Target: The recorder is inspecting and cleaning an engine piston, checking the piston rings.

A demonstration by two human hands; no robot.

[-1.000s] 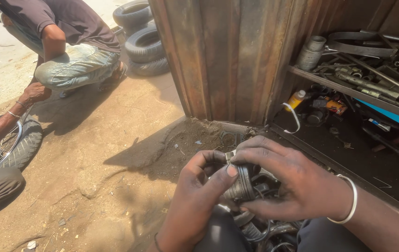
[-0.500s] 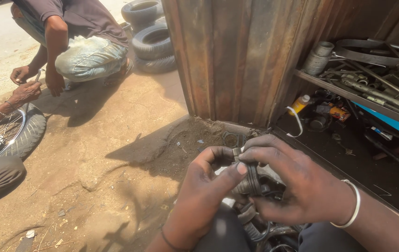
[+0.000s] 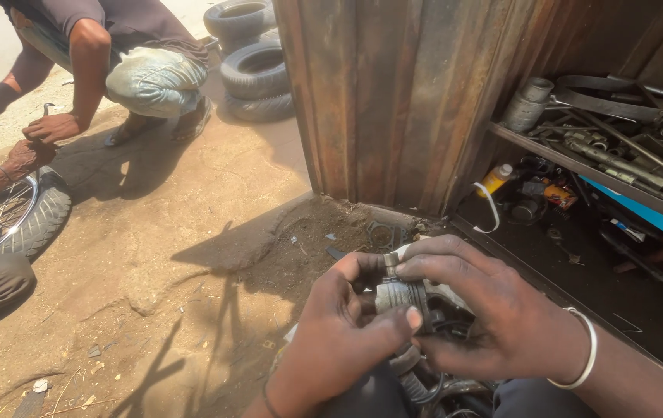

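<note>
1. The rusty metal wall (image 3: 393,101) stands big at the far edge of the dirt ground (image 3: 176,255).
2. To its right a dark shelf (image 3: 579,166) holds pipes, rods and a grey can. Under it lie a small yellow bottle (image 3: 496,178) and other bits.
3. Old tyres (image 3: 250,66) are stacked by the wall's left side. Another person squats near them, and a wheel (image 3: 14,213) lies at the left edge of the ground.
4. My left hand (image 3: 339,340) is curled shut around the small grey metal part (image 3: 400,294), thumb pressed on its front.
5. My right hand (image 3: 494,317) closes over the part's top and right side. The part sits right between both hands, low in the middle. I cannot tell which way it runs.
</note>
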